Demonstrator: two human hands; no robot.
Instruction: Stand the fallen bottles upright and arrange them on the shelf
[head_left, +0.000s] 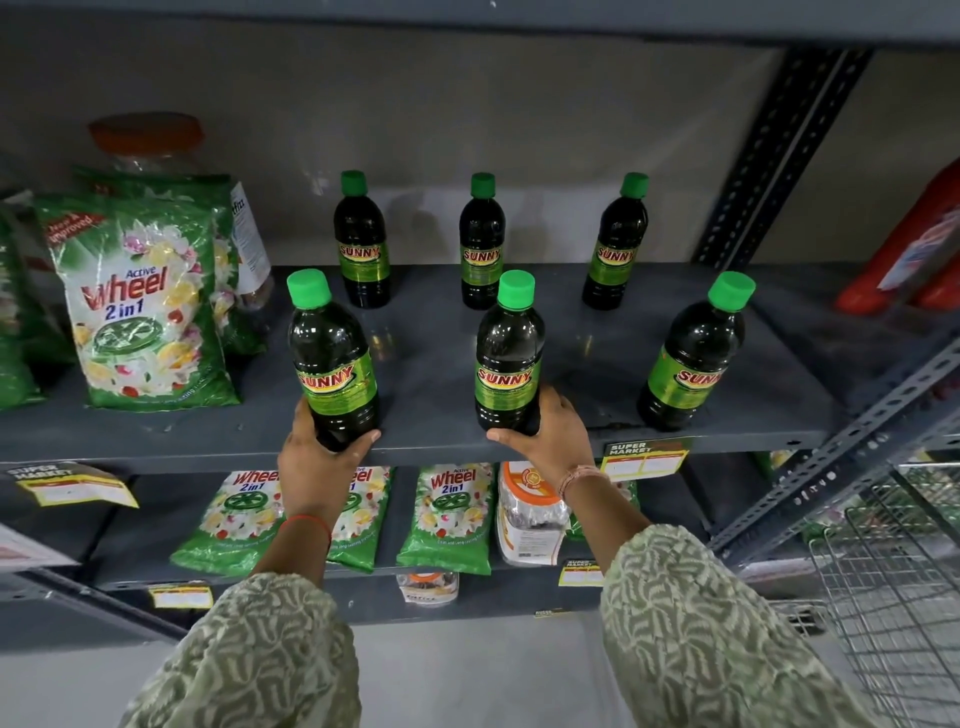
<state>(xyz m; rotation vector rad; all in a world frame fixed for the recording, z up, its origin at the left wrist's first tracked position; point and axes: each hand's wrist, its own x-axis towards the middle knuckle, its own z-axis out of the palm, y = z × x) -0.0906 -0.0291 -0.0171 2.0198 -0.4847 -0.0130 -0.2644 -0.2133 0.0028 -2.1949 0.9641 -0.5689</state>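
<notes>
Six dark bottles with green caps stand upright on the grey shelf (426, 358), in two rows of three. The left hand (317, 447) grips the front-left bottle (332, 364) near its base; the right hand (550, 431) wraps around the front-middle bottle (509, 358).

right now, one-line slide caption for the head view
Left hand and right hand each grip an upright green-capped bottle at the shelf front; four more stand upright.

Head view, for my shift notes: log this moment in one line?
left hand: holds front-left bottle | right hand: holds front-middle bottle | six bottles upright | shelf: two rows
</notes>
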